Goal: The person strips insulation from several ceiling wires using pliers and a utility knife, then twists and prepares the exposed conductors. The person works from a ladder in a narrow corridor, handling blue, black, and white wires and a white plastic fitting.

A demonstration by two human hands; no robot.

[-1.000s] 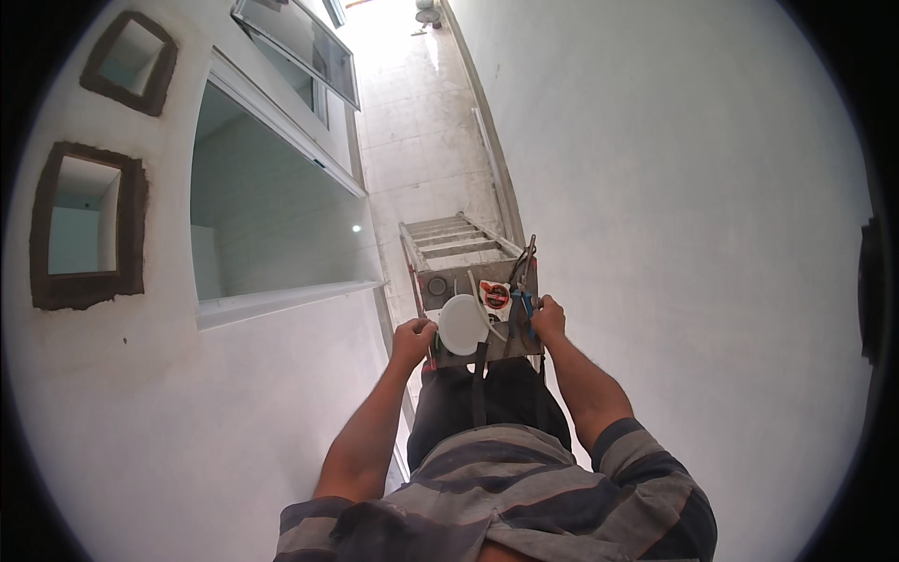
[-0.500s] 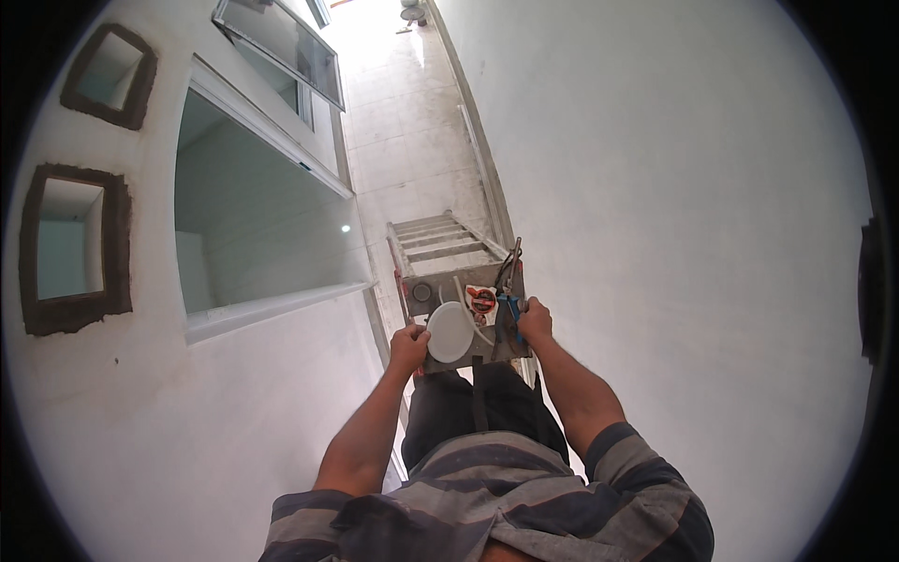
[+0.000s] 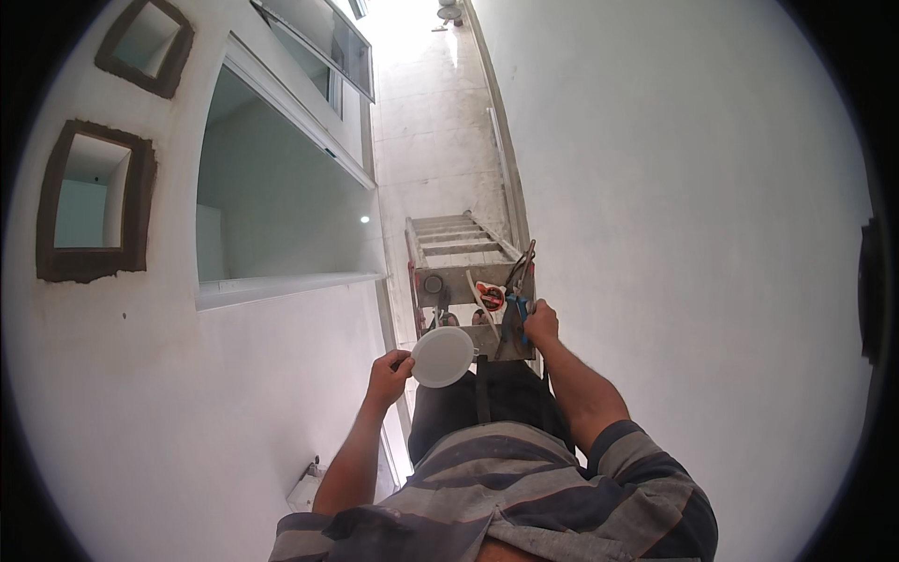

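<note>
My left hand (image 3: 389,377) pinches the left rim of a round white panel light (image 3: 443,357), a flat disc held in front of my body over the near edge of the ladder's top (image 3: 459,278). My right hand (image 3: 541,324) is closed at the right edge of that top, against blue-handled pliers (image 3: 518,307). Whether its fingers grip the pliers or the ladder's edge I cannot tell. Next to the pliers lies a red and white round item (image 3: 490,297), with a pale cable (image 3: 483,304) beside it.
Below the top, the stepladder's rungs (image 3: 459,237) lead down to a narrow tiled floor (image 3: 421,150). A white wall (image 3: 693,234) rises close on the right. On the left are a window opening (image 3: 290,187), an open glass sash (image 3: 328,42) and two framed wall openings (image 3: 89,201).
My left hand has brought the panel light off the ladder's top, toward my body and slightly left. My right hand has stayed at the ladder's right edge. The view has shifted a little.
</note>
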